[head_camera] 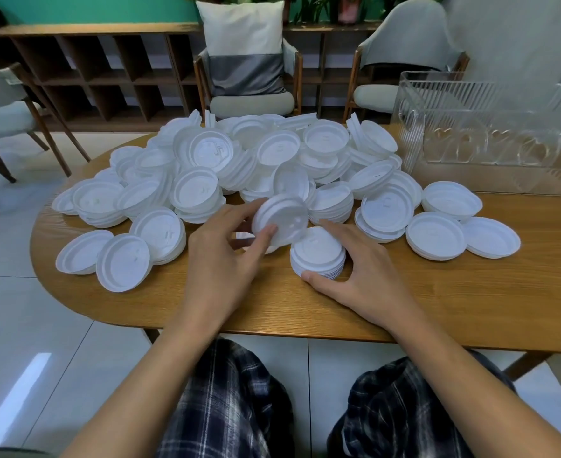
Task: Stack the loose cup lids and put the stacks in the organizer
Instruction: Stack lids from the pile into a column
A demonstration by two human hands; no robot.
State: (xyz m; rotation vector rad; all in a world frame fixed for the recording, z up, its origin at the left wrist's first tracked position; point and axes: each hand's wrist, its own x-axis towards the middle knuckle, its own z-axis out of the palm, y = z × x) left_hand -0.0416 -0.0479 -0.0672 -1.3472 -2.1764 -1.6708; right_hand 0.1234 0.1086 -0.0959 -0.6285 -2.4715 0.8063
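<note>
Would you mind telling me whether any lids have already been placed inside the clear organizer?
No, the clear organizer shows only its ribbed walls, while the white lids all lie outside it on the table.

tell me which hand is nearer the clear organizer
Right. The right hand grips the lid stack, below-left of the organizer; the left hand holds a single lid farther left, farther from it.

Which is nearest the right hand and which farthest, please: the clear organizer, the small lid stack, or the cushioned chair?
1. The small lid stack, gripped by the right hand.
2. The clear organizer, far right on the table.
3. The cushioned chair, beyond the table's far edge.
</note>
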